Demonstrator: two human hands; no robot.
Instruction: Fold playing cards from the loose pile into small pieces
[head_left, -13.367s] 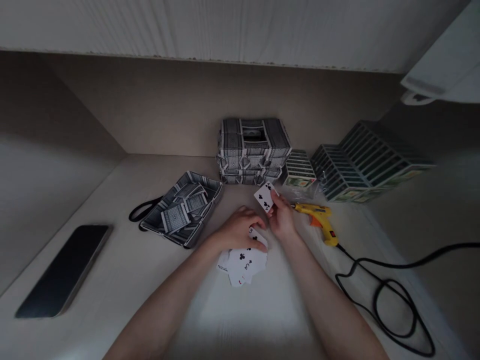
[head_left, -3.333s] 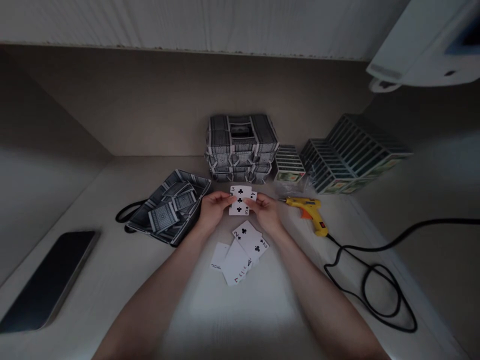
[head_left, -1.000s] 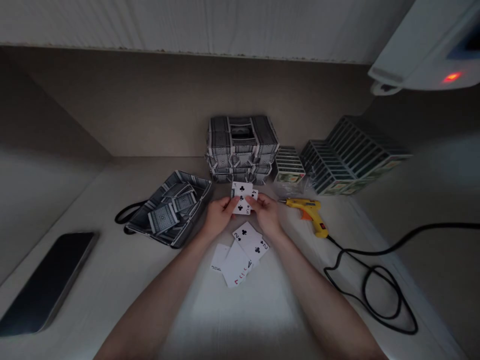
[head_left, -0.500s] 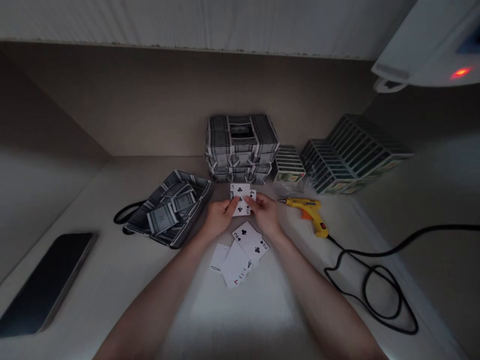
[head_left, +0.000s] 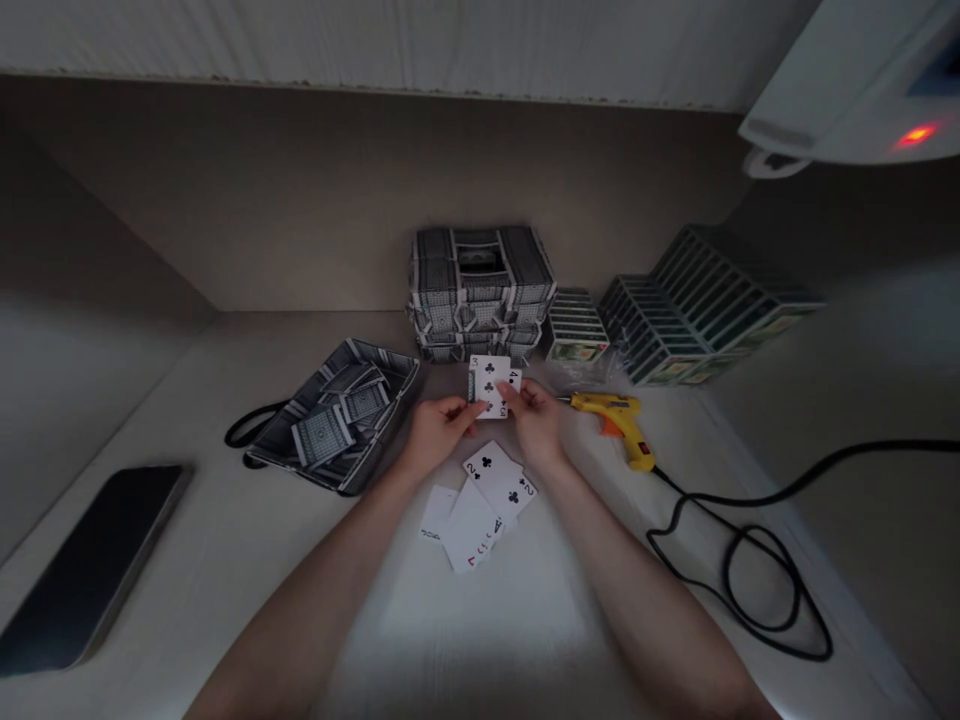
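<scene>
Between my hands is a small set of playing cards, with a three of clubs facing up and a four peeking out behind its right edge. My right hand pinches them from the right, thumb on the face. At the lower left corner, my left hand has its thumb and fingers closed on the cards' edge. Below the hands, a two of clubs lies on a loose pile with other face-up cards.
A card-covered basket with loose cards stands left, beyond a dark phone-like slab. Behind sits a card-patterned box, beside stacked card boxes. A yellow glue gun and its black cord lie right.
The cards in my hands have shifted slightly up and to the right. My left thumb has slid from the card's face to its lower left corner.
</scene>
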